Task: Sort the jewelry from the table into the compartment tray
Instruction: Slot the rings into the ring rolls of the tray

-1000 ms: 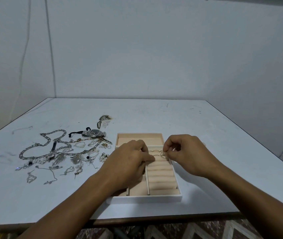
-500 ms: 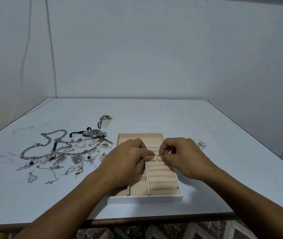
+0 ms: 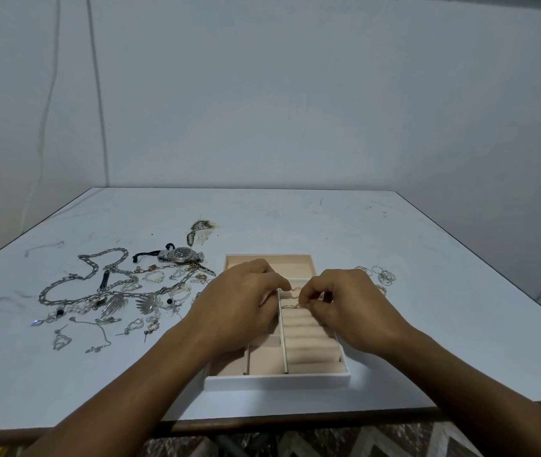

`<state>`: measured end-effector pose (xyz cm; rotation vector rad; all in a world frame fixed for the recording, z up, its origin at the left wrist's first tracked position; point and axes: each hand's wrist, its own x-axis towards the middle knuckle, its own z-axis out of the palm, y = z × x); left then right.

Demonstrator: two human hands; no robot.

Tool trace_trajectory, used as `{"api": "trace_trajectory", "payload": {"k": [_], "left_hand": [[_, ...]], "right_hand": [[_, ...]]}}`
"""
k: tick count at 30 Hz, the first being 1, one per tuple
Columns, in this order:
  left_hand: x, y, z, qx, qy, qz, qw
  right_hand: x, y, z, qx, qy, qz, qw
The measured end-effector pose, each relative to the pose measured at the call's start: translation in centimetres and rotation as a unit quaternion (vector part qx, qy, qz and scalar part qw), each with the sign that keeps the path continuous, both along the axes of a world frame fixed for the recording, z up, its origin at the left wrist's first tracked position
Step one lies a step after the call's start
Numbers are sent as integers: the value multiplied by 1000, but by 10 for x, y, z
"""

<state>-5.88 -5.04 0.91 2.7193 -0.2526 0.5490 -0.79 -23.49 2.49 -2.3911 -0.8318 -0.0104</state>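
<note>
The compartment tray (image 3: 277, 379) sits near the table's (image 3: 295, 219) front edge, a jewelry pile (image 3: 114, 291) to its left, loose rings (image 3: 379, 275) to its right

tabletop (image 3: 262, 222): you see smooth, matt white laminate, scuffed.
tray (image 3: 277, 380): matt white shell, peach velvety lining.
chain (image 3: 65, 285): shiny silver metal.

I see both bare forearms reaching forward from the bottom of the view, angled inward so the hands nearly meet. My left hand (image 3: 241, 305) lies palm down, fingers curled, its forefinger pointing right. My right hand (image 3: 350, 308) is knuckles up, thumb and forefinger pinched together in a tight grip at their tips, other fingers tucked.
</note>
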Motion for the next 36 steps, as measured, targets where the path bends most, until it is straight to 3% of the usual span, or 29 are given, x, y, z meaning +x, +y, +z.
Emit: {"api": "trace_trajectory", "payload": {"k": [28, 36], "left_hand": [[1, -2, 1, 0, 1, -8, 1000], [17, -15, 11, 23, 3, -16, 1000]], "right_hand": [[2, -2, -8, -76, -92, 49, 992], [25, -33, 8, 15, -38, -75, 996]]}}
